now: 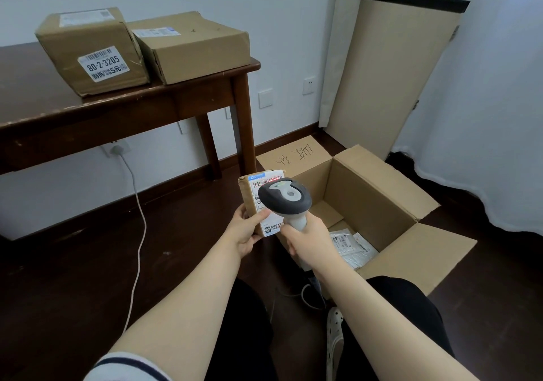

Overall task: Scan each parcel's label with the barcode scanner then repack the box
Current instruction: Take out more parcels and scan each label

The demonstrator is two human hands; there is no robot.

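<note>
My left hand (pixel 245 231) grips a small brown parcel (pixel 249 197) upright by its lower end, its white label facing me. My right hand (pixel 307 241) holds the grey and black barcode scanner (pixel 283 198) by its handle, head close over the label. A red scan line glows on the barcode at the label's top. Behind them an open cardboard box (pixel 367 201) stands on the floor, flaps spread, with a flat white-labelled packet (pixel 351 247) lying inside at its near end.
Two larger brown parcels (pixel 94 51) (pixel 194 47) sit on a dark wooden table (pixel 123 107) at the left. A white cable (pixel 141 233) runs across the dark floor from a wall socket. A tall flat carton (pixel 390 72) leans by white curtains at the right.
</note>
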